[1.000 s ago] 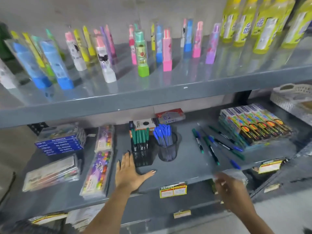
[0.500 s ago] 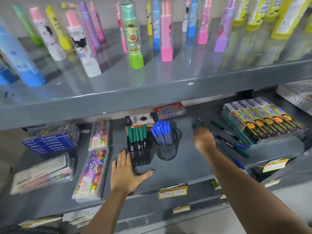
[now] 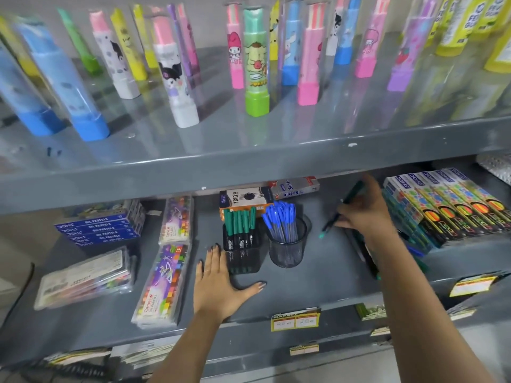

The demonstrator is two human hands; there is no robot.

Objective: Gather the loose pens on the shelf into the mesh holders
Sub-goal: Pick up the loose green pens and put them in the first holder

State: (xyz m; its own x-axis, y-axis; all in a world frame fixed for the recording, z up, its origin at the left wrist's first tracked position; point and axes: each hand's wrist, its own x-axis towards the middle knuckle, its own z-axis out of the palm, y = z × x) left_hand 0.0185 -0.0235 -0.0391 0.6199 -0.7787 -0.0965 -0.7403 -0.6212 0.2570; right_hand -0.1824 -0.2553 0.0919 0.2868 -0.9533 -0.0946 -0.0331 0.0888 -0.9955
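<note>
Two mesh holders stand mid-shelf: a square one point(image 3: 243, 258) with green-capped pens and a round one point(image 3: 287, 251) with blue-capped pens. My left hand point(image 3: 218, 283) lies flat and open on the shelf just left of the square holder. To the right of the round holder, my right hand point(image 3: 362, 208) is closed on green loose pens point(image 3: 352, 193), one tip poking out at its lower left. More loose pens point(image 3: 367, 258) lie under my right forearm, partly hidden.
Neon pencil boxes point(image 3: 448, 200) sit right of my right hand. Pen boxes point(image 3: 246, 200) stand behind the holders. Pastel packs point(image 3: 166, 280) and blue oil pastel boxes point(image 3: 96, 229) lie at the left. The upper shelf point(image 3: 249, 161) overhangs, carrying upright erasers.
My right hand rose from below the shelf edge, reached in to the loose pens and closed on some. My left hand stayed flat. The camera moved closer.
</note>
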